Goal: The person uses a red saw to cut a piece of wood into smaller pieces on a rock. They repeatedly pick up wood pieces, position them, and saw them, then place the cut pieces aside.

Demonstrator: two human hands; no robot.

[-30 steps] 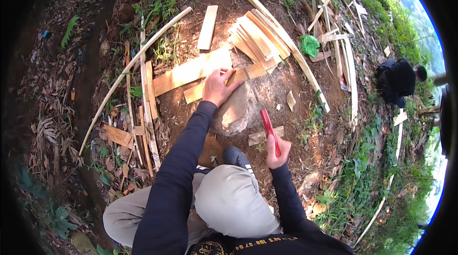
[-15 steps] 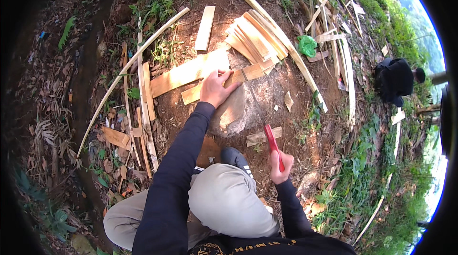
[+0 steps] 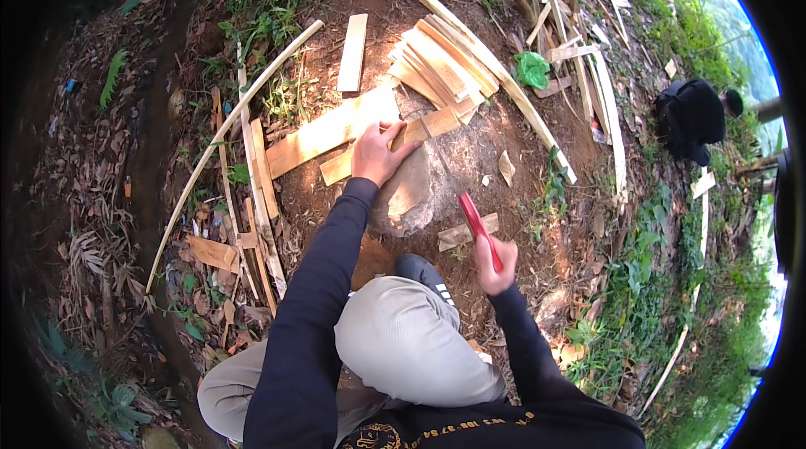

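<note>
Handsaw [image 3: 471,211] looks red-handled, its thin blade apparently dark grey.

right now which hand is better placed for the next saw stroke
Probably the right hand: it grips the red-handled saw, whose blade extends to the wooden strip. The left hand is on that strip, seemingly steadying it.

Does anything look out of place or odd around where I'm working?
A crumpled, shiny green, plastic-looking bundle lies right of the fanned stack of pale wooden strips; its bright colour clashes with the wood, so it may be stray litter.
</note>
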